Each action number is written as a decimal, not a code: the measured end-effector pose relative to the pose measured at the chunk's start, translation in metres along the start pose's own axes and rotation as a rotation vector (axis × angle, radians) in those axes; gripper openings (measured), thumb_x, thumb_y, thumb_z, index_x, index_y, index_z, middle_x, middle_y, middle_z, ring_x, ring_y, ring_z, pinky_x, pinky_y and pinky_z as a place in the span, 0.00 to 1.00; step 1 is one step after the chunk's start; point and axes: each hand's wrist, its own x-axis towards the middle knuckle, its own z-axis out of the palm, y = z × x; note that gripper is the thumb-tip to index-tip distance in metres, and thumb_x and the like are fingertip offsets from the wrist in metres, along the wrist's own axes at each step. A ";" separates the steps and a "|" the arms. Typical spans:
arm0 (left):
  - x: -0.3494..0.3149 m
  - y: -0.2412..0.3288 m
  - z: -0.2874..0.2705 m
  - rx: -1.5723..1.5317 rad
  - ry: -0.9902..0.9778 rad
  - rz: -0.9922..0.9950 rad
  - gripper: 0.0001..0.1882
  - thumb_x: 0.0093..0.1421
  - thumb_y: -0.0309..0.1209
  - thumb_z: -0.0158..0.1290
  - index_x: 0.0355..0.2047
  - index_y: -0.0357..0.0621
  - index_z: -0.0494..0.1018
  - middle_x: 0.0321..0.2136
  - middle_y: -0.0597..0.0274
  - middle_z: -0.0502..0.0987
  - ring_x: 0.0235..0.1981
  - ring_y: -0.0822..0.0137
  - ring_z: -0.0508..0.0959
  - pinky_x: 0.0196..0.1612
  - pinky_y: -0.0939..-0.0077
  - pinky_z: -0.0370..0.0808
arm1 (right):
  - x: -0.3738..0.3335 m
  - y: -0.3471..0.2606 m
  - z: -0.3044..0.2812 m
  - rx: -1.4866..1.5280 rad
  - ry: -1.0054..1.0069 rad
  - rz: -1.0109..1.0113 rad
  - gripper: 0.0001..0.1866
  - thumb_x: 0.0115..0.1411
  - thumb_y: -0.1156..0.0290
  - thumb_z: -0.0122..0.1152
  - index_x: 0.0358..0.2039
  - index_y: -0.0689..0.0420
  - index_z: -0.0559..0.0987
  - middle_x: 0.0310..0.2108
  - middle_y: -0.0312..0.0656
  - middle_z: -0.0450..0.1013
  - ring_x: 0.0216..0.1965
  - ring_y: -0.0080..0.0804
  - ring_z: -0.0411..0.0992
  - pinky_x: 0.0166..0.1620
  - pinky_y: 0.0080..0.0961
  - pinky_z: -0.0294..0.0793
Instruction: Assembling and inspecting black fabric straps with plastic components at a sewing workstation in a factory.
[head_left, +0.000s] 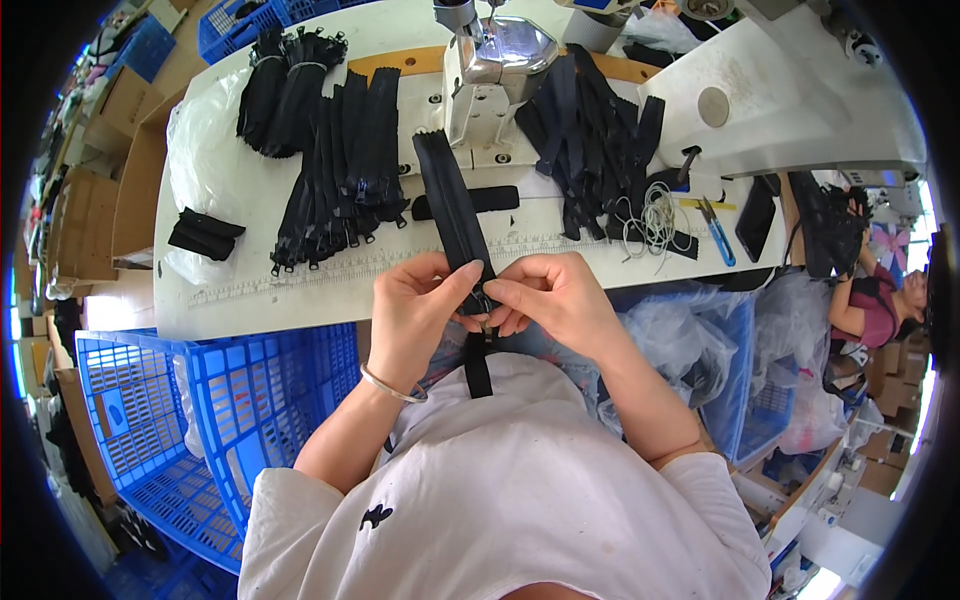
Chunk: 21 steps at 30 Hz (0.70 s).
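A black zipper (pixel 455 200) stretches from the sewing table's middle toward me, its lower end over the front edge. My left hand (pixel 425 300) pinches it between thumb and fingers on the left side. From the right, my right hand (pixel 550 298) grips the same zipper near its slider, thumb close to the other thumb. A black strap end (pixel 477 375) hangs below the hands. Just beyond them, a short black strip (pixel 497 199) lies crosswise, partly under the zipper. Bunches of black zippers lie left (pixel 340 180) and right (pixel 590 140) of the machine base.
A sewing machine (pixel 500 60) stands at the back. On the right lie a cord tangle (pixel 655 220), blue-handled snippers (pixel 718 238) and a black phone (pixel 757 222). Folded black fabric (pixel 205 235) rests at left. Blue crates (pixel 225 440) flank me; a co-worker (pixel 880 300) is at far right.
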 end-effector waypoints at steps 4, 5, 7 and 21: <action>0.000 0.004 0.003 -0.009 0.001 0.003 0.10 0.58 0.30 0.58 0.29 0.32 0.75 0.21 0.61 0.77 0.18 0.75 0.76 0.18 0.83 0.74 | 0.002 0.001 0.000 0.042 -0.021 0.004 0.12 0.59 0.67 0.62 0.28 0.65 0.79 0.21 0.41 0.77 0.21 0.20 0.74 0.26 0.15 0.74; 0.000 0.006 0.003 -0.008 0.000 0.004 0.10 0.58 0.30 0.58 0.29 0.32 0.75 0.21 0.61 0.77 0.18 0.75 0.76 0.18 0.83 0.74 | 0.002 0.000 0.000 0.043 -0.020 0.002 0.12 0.59 0.67 0.62 0.28 0.65 0.79 0.21 0.41 0.77 0.21 0.20 0.74 0.26 0.15 0.74; 0.000 0.009 0.004 -0.014 -0.006 -0.002 0.10 0.58 0.30 0.58 0.28 0.33 0.76 0.20 0.64 0.76 0.19 0.77 0.75 0.20 0.85 0.73 | 0.003 -0.002 0.000 0.070 -0.020 -0.014 0.08 0.59 0.72 0.61 0.30 0.66 0.79 0.21 0.41 0.76 0.22 0.21 0.75 0.25 0.16 0.75; 0.035 0.055 -0.001 -0.045 -0.065 0.192 0.12 0.58 0.33 0.59 0.26 0.35 0.77 0.21 0.65 0.77 0.20 0.80 0.74 0.23 0.86 0.72 | -0.001 -0.042 0.009 -0.059 0.071 -0.159 0.08 0.59 0.73 0.61 0.28 0.65 0.79 0.20 0.39 0.76 0.21 0.18 0.73 0.25 0.13 0.73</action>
